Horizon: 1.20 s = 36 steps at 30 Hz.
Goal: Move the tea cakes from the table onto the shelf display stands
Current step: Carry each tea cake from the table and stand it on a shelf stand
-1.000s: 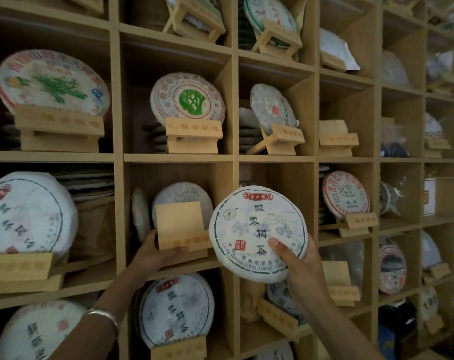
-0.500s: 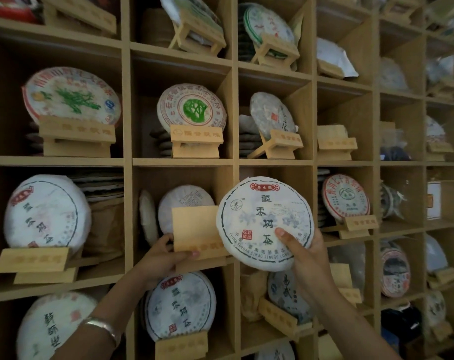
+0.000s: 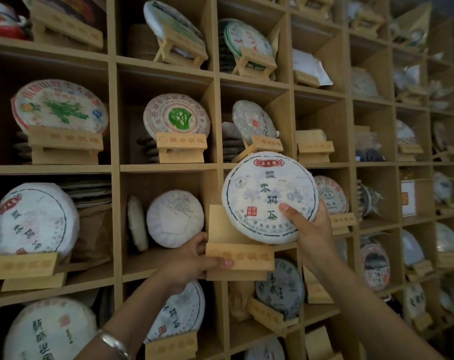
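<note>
The tea cake [image 3: 270, 197] is gripped at its lower right edge by the right hand [image 3: 311, 227] and is now held higher, overlapping the upright back of the wooden stand [image 3: 236, 245]. The stand has been drawn out in front of the shelf [image 3: 168, 167], its left end clasped by the left hand [image 3: 192, 261], fingers [image 3: 220, 263] closed over the front bar.

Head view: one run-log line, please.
left hand: holds wooden display stand | right hand: holds round white paper-wrapped tea cake | cake: not yet seated
</note>
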Tool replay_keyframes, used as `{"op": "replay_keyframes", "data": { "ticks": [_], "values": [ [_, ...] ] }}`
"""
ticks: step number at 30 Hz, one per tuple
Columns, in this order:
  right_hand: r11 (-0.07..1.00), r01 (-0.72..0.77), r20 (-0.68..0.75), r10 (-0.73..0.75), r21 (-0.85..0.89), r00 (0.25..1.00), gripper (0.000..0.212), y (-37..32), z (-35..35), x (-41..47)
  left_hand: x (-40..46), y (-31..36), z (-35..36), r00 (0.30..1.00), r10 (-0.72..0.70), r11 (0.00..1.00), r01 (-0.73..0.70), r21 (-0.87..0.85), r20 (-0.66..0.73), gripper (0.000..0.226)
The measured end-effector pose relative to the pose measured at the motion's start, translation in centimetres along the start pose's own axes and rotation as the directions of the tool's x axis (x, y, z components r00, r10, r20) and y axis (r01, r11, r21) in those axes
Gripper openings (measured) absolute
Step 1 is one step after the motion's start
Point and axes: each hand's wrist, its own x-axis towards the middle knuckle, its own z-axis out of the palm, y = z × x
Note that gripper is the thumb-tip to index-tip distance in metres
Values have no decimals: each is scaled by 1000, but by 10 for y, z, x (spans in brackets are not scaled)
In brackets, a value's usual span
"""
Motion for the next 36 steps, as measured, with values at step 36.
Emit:
{"op": "replay_keyframes", "data": {
  "ticks": [36],
  "values": [
    [896, -89, 178, 182, -435, 967, 53, 10, -4, 2, -22, 12, 26, 998, 20, 994, -27, -102, -67, 83]
  ]
}}
